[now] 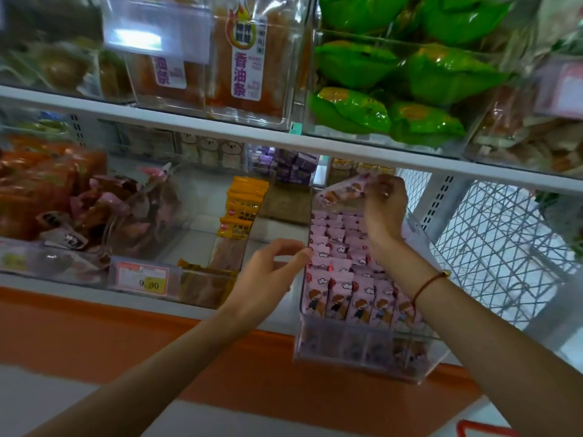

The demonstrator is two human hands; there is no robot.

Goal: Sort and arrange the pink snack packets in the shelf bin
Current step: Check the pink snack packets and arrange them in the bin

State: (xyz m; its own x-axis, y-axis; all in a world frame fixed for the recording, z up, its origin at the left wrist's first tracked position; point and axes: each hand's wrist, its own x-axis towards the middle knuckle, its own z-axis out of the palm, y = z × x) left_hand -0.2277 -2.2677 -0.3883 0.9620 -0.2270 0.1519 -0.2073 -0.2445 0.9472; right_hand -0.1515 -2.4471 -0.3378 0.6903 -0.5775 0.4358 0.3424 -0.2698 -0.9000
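Up back, right hand (383,200) pinches pink packet (342,190); left hand (268,272) relaxed, seemingly touching bin (419,370) edge.

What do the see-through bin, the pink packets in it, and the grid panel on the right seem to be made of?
The bin looks like clear rigid plastic, perhaps acrylic: packets show through its glossy walls. The pink packets seem thin printed plastic film; the one the right hand pinches looks bent. The grid panel appears to be white-coated metal wire, though the coating is a guess.

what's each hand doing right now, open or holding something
Left hand: open, fingers loosely curved, fingertips at the clear bin's left wall.
Right hand: pinching a pink snack packet above the bin.
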